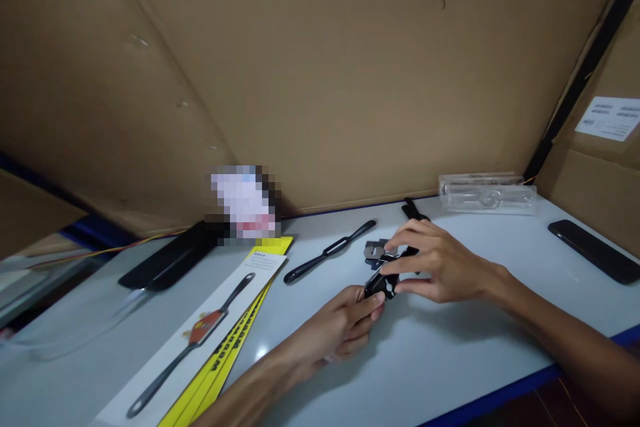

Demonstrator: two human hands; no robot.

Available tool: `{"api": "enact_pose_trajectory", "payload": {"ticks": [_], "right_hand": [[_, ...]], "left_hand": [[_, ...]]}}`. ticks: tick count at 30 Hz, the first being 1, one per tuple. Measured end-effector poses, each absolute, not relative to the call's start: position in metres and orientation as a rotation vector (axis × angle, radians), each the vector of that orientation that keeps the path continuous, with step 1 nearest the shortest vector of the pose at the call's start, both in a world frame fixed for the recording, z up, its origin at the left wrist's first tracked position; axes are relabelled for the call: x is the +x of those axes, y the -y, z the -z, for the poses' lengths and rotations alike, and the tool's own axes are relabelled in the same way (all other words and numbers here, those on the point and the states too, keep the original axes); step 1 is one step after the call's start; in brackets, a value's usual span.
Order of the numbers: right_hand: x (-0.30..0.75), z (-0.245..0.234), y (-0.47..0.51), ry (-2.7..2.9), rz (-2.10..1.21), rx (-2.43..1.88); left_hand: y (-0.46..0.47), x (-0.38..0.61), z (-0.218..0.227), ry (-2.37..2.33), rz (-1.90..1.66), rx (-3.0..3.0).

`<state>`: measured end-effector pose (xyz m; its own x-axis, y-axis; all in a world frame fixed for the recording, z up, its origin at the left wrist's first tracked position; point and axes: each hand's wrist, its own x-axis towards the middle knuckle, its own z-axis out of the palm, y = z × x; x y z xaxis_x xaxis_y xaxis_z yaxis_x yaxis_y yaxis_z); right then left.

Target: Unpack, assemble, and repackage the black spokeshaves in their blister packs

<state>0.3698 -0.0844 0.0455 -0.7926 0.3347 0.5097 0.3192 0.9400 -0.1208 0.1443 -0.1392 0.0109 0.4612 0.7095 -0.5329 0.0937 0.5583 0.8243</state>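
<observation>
My left hand [353, 320] is closed, pinching a black slotted metal plate [389, 287] between thumb and fingers. The plate has a keyhole-shaped opening and stands above the tabletop. My right hand [433, 260] reaches in from the right, with its thumb and fingertips closed on the upper part of the same plate. Just behind the fingers, grey slotted metal pieces [374, 251] lie on the table, partly covered by the right hand. To the left lies a black spokeshave body [334, 249] with two handles. Another black handle [411, 205] shows behind the right hand, which hides its rest.
A printed card [200, 337] picturing a spokeshave lies left, over yellow strips [235, 340]. Clear plastic packaging [487, 197] sits at the back right. A black oblong object [595, 250] is far right. A blurred-out item [247, 203] stands by a black flat object [165, 260]. Cardboard walls [350, 80] enclose the table.
</observation>
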Motion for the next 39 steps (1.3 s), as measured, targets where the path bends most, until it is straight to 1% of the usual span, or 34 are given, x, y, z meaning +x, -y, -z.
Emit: {"api": "enact_pose_trajectory", "payload": {"ticks": [5, 12, 19, 30, 35, 39], "right_hand": [[0.366, -0.043, 0.089, 2.626, -0.096, -0.427], [0.364, -0.04, 0.09, 2.628, -0.068, -0.418], [0.356, -0.029, 0.092, 2.531, 0.07, -0.393], [0.352, -0.024, 0.094, 2.538, 0.239, -0.481], [0.35, -0.021, 0.094, 2.548, 0.252, -0.51], [0.353, -0.025, 0.092, 2.539, 0.201, -0.475]], "left_hand": [[0.136, 0.14, -0.013, -0.989, -0.386, 0.947], [0.136, 0.139, -0.014, -0.971, -0.35, 0.956], [0.135, 0.137, -0.013, -0.99, -0.394, 0.937], [0.136, 0.139, -0.009, -1.041, -0.471, 0.948], [0.137, 0.141, -0.007, -1.052, -0.506, 0.948], [0.138, 0.146, -0.005, -1.059, -0.538, 0.945]]}}
